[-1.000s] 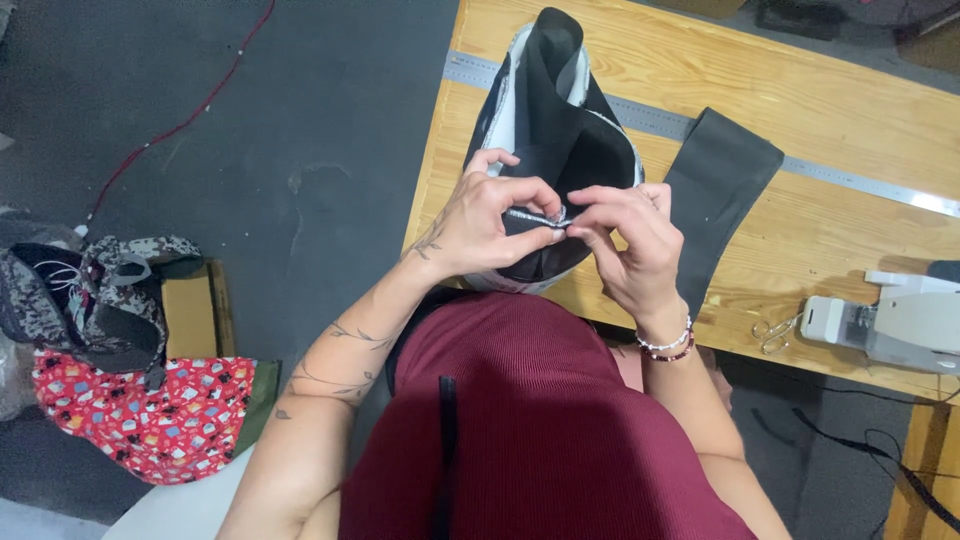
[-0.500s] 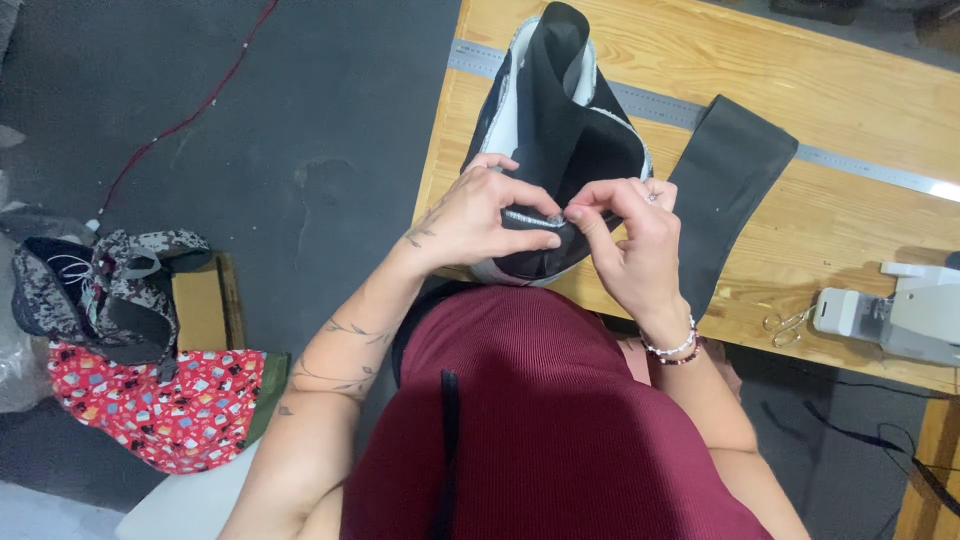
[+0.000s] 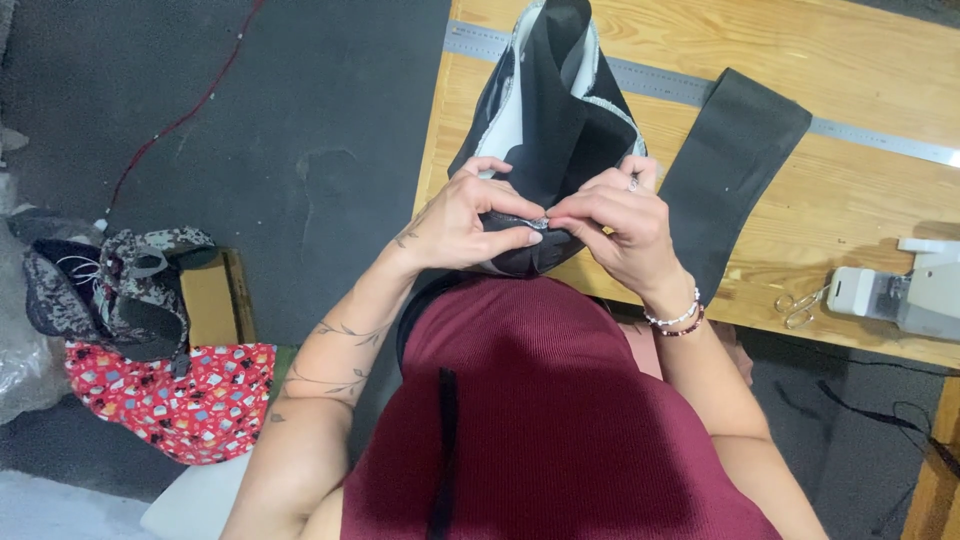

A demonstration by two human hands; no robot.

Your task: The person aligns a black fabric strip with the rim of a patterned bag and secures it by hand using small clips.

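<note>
Right at the near edge of the wooden worktop (image 3: 860, 60), both hands pinch the same black fabric piece (image 3: 560, 110). It is folded and bunched, with pale grey lining showing along its raw edges. The left hand (image 3: 470, 225) and right hand (image 3: 620, 225) meet fingertip to fingertip, each grip clamped on its lower hem. A flat black strip (image 3: 735, 170) lies just beside it, towards the right.

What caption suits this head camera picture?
Both hands, left and right, pinch a black fabric piece at a wooden table's edge.
</note>
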